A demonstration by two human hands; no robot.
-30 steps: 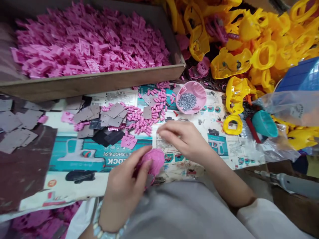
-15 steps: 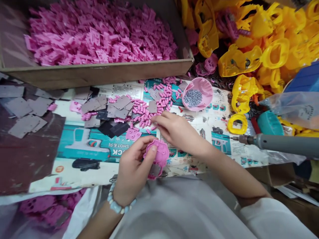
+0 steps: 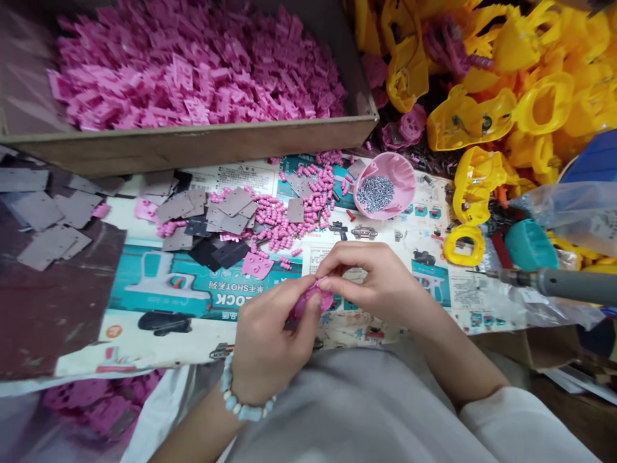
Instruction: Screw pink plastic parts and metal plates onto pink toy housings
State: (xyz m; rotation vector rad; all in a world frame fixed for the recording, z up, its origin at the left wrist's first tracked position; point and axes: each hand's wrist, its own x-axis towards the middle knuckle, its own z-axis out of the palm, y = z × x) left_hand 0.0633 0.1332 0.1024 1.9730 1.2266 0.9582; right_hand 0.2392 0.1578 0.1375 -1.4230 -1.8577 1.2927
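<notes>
My left hand (image 3: 272,337) is closed around a pink plastic part (image 3: 324,301), held above the front of the table. My right hand (image 3: 371,280) meets it there, thumb and fingertips pinched at the part's upper edge. Whatever small piece those fingertips may hold is hidden. Most of the pink part is covered by my fingers. Beyond the hands lie many small ridged pink pieces (image 3: 284,238) in a loose heap. Grey plates (image 3: 234,212) with small holes lie among them, and a flat pink piece (image 3: 257,265) rests at the near side.
A cardboard box (image 3: 202,145) of pink parts stands at the back. A pink cup (image 3: 402,183) holds small screws. Yellow shells (image 3: 472,119) pile up at back right, and a power screwdriver (image 3: 573,284) juts in from the right. A white bag (image 3: 168,392) holds pink parts at lower left.
My right hand has moved from the heap of small pink pieces down to the pink part. My left hand has shifted slightly right and turned the part, which shows less now.
</notes>
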